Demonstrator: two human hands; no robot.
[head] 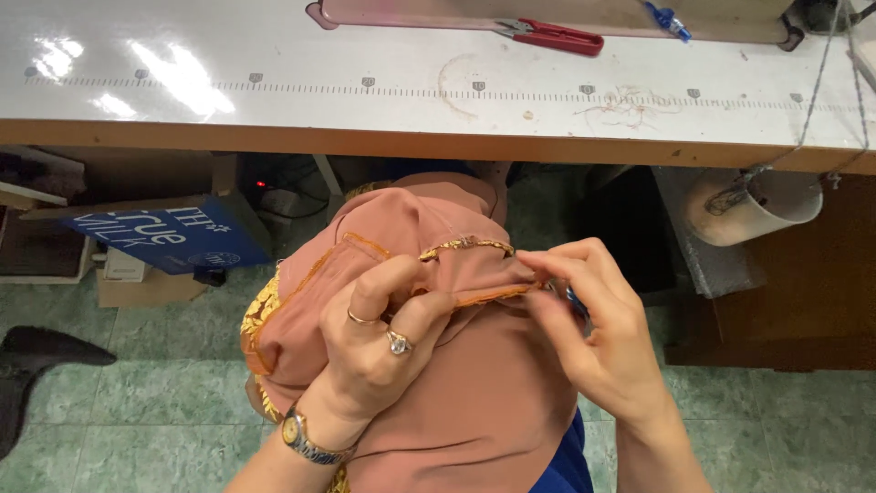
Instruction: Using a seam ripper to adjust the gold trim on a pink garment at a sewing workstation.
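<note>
Along the top, a long white worktable (274, 91) with a ruler strip; near its far edge, red-handled pliers (555, 36). Below its front edge, on the lap, dusty-pink fabric (456, 402) with gold trim. Left hand (379, 351), fingers curled, bunching and gripping the cloth. Right hand (598, 333), fingertips pressed together, pinching the orange hem. Under the table's right end, a white cup-shaped container (762, 210); contents not visible.

Both hands (383, 338) pinch pink garment (456, 402) (gold trim)
</note>
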